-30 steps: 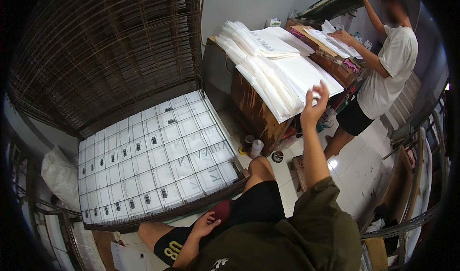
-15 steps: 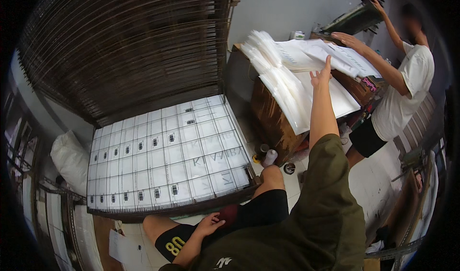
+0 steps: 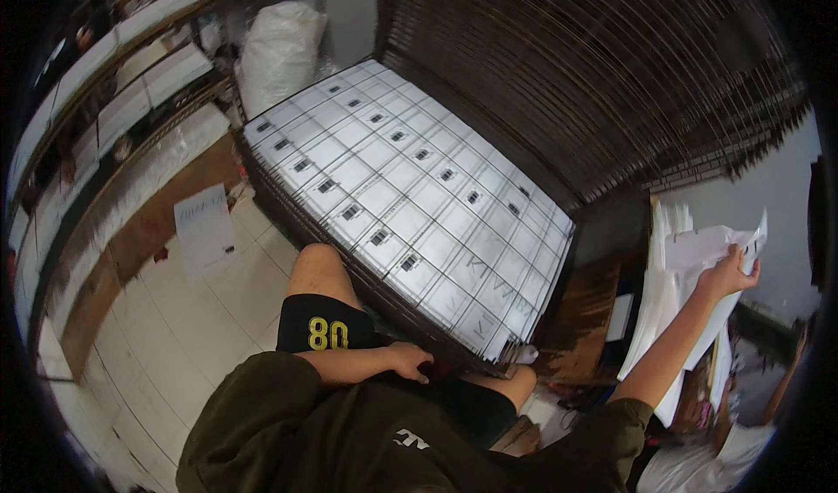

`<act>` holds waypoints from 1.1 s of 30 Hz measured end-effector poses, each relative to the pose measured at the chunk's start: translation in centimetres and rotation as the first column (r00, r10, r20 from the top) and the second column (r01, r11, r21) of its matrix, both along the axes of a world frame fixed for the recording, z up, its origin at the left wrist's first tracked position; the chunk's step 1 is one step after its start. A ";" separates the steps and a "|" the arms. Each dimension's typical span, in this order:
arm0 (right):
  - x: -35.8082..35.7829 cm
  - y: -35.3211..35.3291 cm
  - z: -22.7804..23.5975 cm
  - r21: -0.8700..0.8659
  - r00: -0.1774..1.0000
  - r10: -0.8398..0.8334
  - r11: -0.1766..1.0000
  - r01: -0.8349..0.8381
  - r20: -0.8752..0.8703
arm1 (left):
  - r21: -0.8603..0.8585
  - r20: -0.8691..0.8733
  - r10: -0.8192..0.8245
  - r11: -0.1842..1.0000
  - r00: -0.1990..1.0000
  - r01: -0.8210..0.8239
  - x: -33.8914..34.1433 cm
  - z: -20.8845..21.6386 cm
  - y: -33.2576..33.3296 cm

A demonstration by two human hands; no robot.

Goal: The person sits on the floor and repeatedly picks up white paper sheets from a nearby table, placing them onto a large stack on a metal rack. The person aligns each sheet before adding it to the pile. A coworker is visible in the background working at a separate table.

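My left hand [image 3: 408, 360] is low at my waist, beside the near edge of the rack. Its fingers curl round a dark red thing [image 3: 429, 373], mostly hidden, whose kind I cannot make out. Out to the right, my right hand [image 3: 731, 275] is closed on the edge of a thin white sheet [image 3: 696, 247], which bends upward above the stack of white sheets [image 3: 656, 318]. In front of me is the lowest wire shelf of a drying rack [image 3: 454, 170]. White printed sheets lie under its wire grid.
Raised wire shelves [image 3: 611, 74] slant over the rack's far side. At the left stand shelves of white stacks [image 3: 166, 153] and a bulging white sack [image 3: 281, 57]. A single paper [image 3: 205, 224] lies on the tiled floor. A co-worker in a white shirt [image 3: 707, 460] is at the lower right.
My view has swung left. My right hand, open with fingers spread before, has reached the stack and closed on a sheet's edge. My left hand stays at my waist.
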State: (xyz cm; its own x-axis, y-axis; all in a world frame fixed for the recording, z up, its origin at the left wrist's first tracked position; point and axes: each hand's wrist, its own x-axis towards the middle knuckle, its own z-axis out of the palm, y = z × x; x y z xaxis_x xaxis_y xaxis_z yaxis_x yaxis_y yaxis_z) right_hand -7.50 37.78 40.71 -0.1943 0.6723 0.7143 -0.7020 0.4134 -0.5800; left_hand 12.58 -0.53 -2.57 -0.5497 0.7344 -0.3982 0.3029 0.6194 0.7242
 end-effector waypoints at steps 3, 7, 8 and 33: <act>0.6 -10.8 3.4 0.208 0.927 0.263 0.924 -0.321 0.266 | -0.027 0.049 -0.016 0.999 0.999 0.017 -1.1 0.7 1.4; -2.3 -16.0 6.8 0.379 0.529 0.144 0.545 -0.748 0.836 | 0.143 0.125 -0.026 0.990 0.992 0.008 -3.1 -4.2 2.8; -3.4 -18.0 6.6 0.443 0.530 0.071 0.462 -0.769 0.845 | 0.147 0.138 -0.016 0.989 0.990 -0.004 -3.4 -4.9 2.8; -29.8 -55.1 -22.6 -0.508 -0.083 0.803 0.290 -0.811 0.591 | 0.441 0.184 -0.222 0.889 0.958 0.121 -3.6 -3.1 5.2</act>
State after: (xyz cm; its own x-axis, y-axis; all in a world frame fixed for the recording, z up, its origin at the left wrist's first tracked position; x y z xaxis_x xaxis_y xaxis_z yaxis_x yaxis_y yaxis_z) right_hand -37.29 -17.27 18.07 -0.9429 -0.3330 -0.0084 0.0587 -0.1410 -0.9883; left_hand 8.98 4.63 -5.63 -0.3335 0.9342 -0.1267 0.1760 0.1937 0.9651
